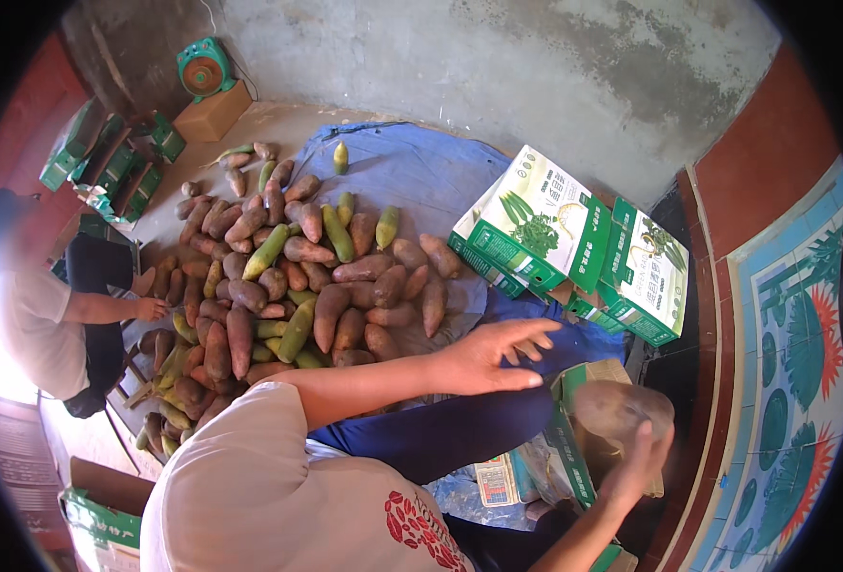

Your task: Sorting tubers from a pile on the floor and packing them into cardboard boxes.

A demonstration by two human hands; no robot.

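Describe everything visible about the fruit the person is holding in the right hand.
The fruit is oblong and rounded, with dull brownish-purple skin like most of the pile on the blue tarp. It looks motion-blurred, so surface detail is unclear. The right hand grips it from below, fingers wrapped around its lower right end. It sits tilted above an open green-and-white carton, apart from the pile. Whether it touches the carton cannot be told. The left hand is open, spread and not touching it.
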